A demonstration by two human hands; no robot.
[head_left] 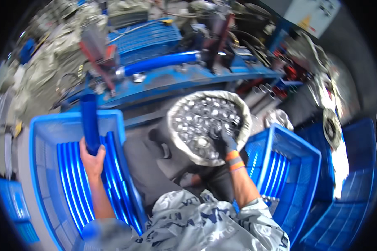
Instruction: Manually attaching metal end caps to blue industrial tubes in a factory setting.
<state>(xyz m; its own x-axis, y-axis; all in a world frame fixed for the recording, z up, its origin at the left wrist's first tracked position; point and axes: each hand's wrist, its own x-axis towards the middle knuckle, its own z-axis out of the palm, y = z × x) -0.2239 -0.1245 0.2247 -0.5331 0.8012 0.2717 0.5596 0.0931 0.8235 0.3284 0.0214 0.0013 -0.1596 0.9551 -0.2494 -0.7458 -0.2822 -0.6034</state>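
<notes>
My left hand (93, 160) is wrapped round the lower end of a blue tube (89, 119), which stands nearly upright over the left crate. Beneath it, several long shiny blue tubes (74, 184) lie side by side in that blue plastic crate (34, 154). My right hand (226, 141), in a dark glove with an orange band at the wrist, reaches into a round container lined with a pale sack (178, 145). Small shiny metal parts (197, 119) fill it. The gloved fingertips are blurred among these parts, so their grip is unclear.
To the right stands another blue crate (312, 155) with several blue tubes inside. Across the front runs a blue workbench (167, 79), where a blue tube (161, 62) lies between two upright fixtures. Stacked blue crates (358, 167) stand at the far right.
</notes>
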